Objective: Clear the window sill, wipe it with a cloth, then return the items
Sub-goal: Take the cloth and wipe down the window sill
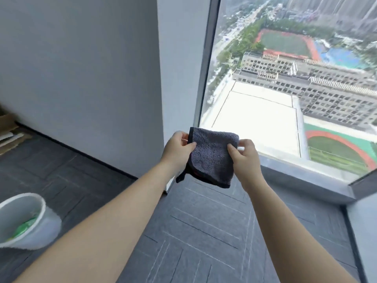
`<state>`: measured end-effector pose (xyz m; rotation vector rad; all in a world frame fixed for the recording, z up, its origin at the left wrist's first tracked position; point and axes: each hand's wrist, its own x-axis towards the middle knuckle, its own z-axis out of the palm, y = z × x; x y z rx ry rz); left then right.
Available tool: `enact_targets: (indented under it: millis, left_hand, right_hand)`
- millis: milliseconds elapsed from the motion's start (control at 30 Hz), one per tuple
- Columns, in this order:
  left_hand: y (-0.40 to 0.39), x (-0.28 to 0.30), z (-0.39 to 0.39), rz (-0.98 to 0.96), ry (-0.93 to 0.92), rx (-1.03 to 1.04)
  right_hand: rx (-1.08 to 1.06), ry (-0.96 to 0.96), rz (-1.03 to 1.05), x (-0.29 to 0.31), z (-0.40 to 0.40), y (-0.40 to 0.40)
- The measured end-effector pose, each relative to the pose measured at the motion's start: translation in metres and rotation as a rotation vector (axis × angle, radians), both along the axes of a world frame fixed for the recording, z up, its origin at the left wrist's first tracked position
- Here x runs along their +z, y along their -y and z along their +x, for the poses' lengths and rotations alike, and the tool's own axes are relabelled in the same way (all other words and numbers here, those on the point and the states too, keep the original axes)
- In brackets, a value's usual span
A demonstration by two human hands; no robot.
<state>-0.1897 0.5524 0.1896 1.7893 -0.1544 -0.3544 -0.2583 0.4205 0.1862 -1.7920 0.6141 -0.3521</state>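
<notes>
A folded dark grey cloth (212,156) with a black hem hangs in the air in front of me. My left hand (178,149) pinches its left edge with thumb on the front. My right hand (244,154) pinches its right edge the same way. Behind and to the right runs the low grey window sill (306,176), below a large pane of glass that looks down on buildings and sports fields. No items stand on the stretch of sill that I can see.
A white bin (24,219) with green waste inside stands on the dark carpet at the lower left. A grey wall column (179,78) rises left of the window. Flat cardboard (8,129) lies at the far left edge.
</notes>
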Motion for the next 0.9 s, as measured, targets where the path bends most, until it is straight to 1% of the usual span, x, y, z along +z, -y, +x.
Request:
enact_targets:
  millis: [200,333,500,600,733,900]
  left_hand:
    - [0.115,-0.025,0.055,0.026,-0.041,-0.143]
    - [0.18,-0.052,0.124,0.046,-0.041,-0.163]
    - [0.258,-0.073,0.209,0.034,-0.138,-0.221]
    - [0.298,-0.091,0.248,0.063,-0.167,-0.221]
    - [0.346,-0.134,0.299,0.093,-0.231,-0.205]
    - [0.403,-0.213,0.36,0.149,-0.305,-0.168]
  right_hand:
    - [-0.146,-0.037,0.037,-0.032,0.041,0.108]
    - [-0.186,-0.057,0.058,-0.054,0.103,0.17]
    - [-0.237,-0.107,0.108,-0.074,0.185,0.245]
    - [-0.26,-0.138,0.147,-0.09,0.224,0.282]
    - [-0.263,-0.197,0.18,-0.128,0.274,0.328]
    - [-0.261,-0.269,0.206,-0.202,0.335,0.387]
